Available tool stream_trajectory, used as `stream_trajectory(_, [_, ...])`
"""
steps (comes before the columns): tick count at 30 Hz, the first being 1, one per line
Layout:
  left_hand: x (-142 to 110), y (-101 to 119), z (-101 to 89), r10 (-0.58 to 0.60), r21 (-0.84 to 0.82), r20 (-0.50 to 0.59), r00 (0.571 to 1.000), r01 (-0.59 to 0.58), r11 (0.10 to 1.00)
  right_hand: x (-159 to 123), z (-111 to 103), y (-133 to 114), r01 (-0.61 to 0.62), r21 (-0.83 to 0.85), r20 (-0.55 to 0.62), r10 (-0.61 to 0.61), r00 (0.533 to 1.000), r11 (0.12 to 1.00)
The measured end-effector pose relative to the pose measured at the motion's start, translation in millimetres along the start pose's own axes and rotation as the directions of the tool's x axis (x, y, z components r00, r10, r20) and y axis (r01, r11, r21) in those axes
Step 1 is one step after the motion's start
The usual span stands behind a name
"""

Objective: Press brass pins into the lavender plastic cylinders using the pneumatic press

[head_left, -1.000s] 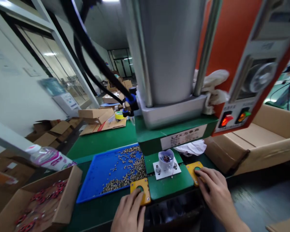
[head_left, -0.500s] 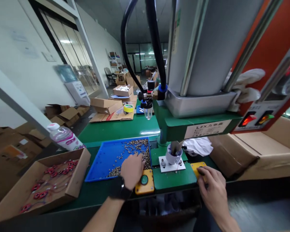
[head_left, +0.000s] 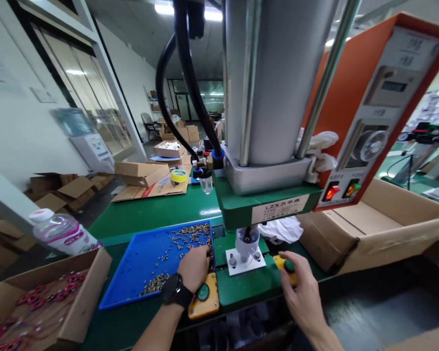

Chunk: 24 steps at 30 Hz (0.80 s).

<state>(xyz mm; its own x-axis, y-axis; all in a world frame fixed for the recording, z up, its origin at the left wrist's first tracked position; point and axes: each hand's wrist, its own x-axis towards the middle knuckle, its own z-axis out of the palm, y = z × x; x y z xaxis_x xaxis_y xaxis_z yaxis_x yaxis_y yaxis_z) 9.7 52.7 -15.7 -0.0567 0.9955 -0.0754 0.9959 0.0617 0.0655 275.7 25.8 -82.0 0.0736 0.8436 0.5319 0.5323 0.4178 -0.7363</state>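
My left hand, with a black watch on the wrist, rests in the right end of the blue tray among several small brass parts. Its fingers curl down into the parts and what they pinch is hidden. My right hand hovers beside the right yellow button box, fingers loosely spread and holding nothing. The left yellow button box lies just below my left hand. Between them a white cup-shaped fixture stands on a white plate under the press ram.
A big grey and green press with an orange control box fills the middle. A cardboard box with red parts sits at the left, a plastic bottle behind it. An open carton stands at the right.
My left hand left the left button and went into the blue tray's brass parts. My right hand lifted off the right button and now hovers beside it. The ram came down, then rose.
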Motion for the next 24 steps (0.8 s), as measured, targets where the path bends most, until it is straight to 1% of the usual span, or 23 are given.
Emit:
stream_trajectory(2, [-2,1,0.1,-0.007,0.002,-0.015,1.0,0.007,1.0,12,9,-16,-0.003,0.13,0.021,0.0,1.0,0.991])
stream_trajectory(4, [-3,0,1.2,-0.011,0.01,-0.027,1.0,0.011,1.0,27,19,-31,0.023,0.262,0.057,-0.04,0.998,0.965])
stream_trajectory(7, [-3,-3,3.6,-0.012,0.022,-0.025,1.0,0.013,1.0,52,33,-52,0.033,0.419,0.188,-0.122,0.975,0.907])
stream_trajectory(8, [-3,-4,4.2,-0.014,0.025,-0.022,1.0,0.014,1.0,57,37,-57,0.019,0.461,0.195,-0.122,0.973,0.887])
stream_trajectory(9, [-2,-5,4.7,-0.016,0.028,-0.021,1.0,0.017,0.999,58,41,-61,0.006,0.494,0.162,-0.098,0.982,0.869])
stream_trajectory(11, [-2,-5,4.8,-0.021,0.032,-0.023,1.0,0.022,0.999,46,50,-64,-0.004,0.527,0.015,-0.004,1.0,0.85])
stream_trajectory(12, [-2,-5,4.7,-0.024,0.033,-0.023,0.999,0.024,0.999,33,55,-64,-0.027,0.528,-0.009,0.038,0.999,0.849])
stream_trajectory(13, [-2,-4,4.5,-0.027,0.033,-0.022,0.999,0.028,0.999,16,61,-62,-0.076,0.521,0.045,0.061,0.997,0.85])
stream_trajectory(14, [-2,-4,4.3,-0.032,0.034,-0.019,0.999,0.033,0.999,-4,66,-59,-0.143,0.507,0.16,0.07,0.985,0.85])
stream_trajectory(15, [-2,-3,4.1,-0.038,0.035,-0.014,0.999,0.038,0.999,-25,70,-55,-0.222,0.482,0.308,0.074,0.949,0.847])
stream_trajectory(16, [-2,-2,4.0,-0.043,0.036,-0.008,0.999,0.043,0.998,-45,74,-51,-0.293,0.45,0.436,0.079,0.896,0.844])
stream_trajectory(17, [-1,-1,3.7,-0.047,0.038,-0.003,0.999,0.047,0.998,-63,76,-46,-0.354,0.411,0.537,0.09,0.839,0.84])
stream_trajectory(18, [-1,0,3.4,-0.047,0.039,0.002,0.999,0.047,0.998,-76,78,-41,-0.397,0.375,0.597,0.11,0.795,0.837])
stream_trajectory(19, [0,1,2.8,-0.045,0.039,0.006,0.999,0.045,0.998,-85,78,-35,-0.428,0.345,0.626,0.135,0.768,0.835])
stream_trajectory(21, [2,2,1.3,-0.032,0.035,0.012,0.999,0.032,0.999,-89,76,-23,-0.48,0.279,0.673,0.187,0.716,0.832])
stream_trajectory(24, [5,-1,-0.4,-0.014,0.012,0.025,1.0,0.014,1.0,-71,63,-9,-0.517,0.195,0.703,0.249,0.666,0.833])
